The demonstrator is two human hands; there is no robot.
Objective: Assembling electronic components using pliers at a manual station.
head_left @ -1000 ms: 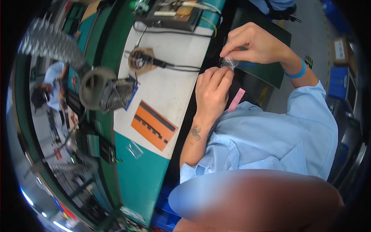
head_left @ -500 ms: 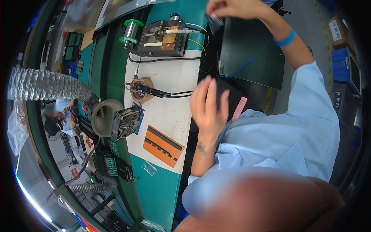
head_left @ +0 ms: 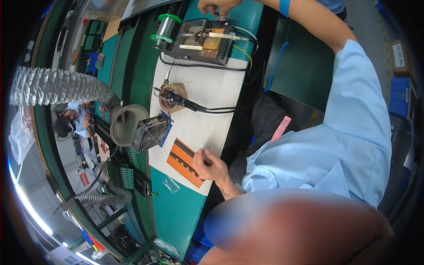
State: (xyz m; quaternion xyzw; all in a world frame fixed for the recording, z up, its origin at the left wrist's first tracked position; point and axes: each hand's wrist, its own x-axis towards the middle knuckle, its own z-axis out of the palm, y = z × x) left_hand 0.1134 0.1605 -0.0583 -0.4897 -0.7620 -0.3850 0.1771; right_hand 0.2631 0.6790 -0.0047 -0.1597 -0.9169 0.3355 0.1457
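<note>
My left hand (head_left: 211, 165) is down on the orange fixture (head_left: 185, 162), fingers curled over its near long edge, thumb side on top. It looks clamped on the fixture, though I can't see whether anything smaller is pinched under the fingertips. My read is that the hand is there to pin the plate flat so it doesn't skate on the white mat (head_left: 207, 95).

The fixture is a flat orange rectangle with dark slots. Its long axis runs diagonally: the far end points up and away from my grip toward the small fan (head_left: 150, 132), the near end sits under my palm. The slots run along that same axis.

My right hand (head_left: 219, 6) is stretched far out, well apart from the left, fingertips closed together over the back edge of the soldering station (head_left: 204, 42). I can't tell what they pinch, if anything; it's too small and at the frame edge.

The soldering iron (head_left: 183, 102) lies in its holder between the two hands, tip away from me, cord trailing toward my right. The fume duct (head_left: 57, 86) opens just beyond the fan, presumably placed to pull smoke off the mat. A small clear bag (head_left: 171, 184) lies just outboard of my left hand.
</note>
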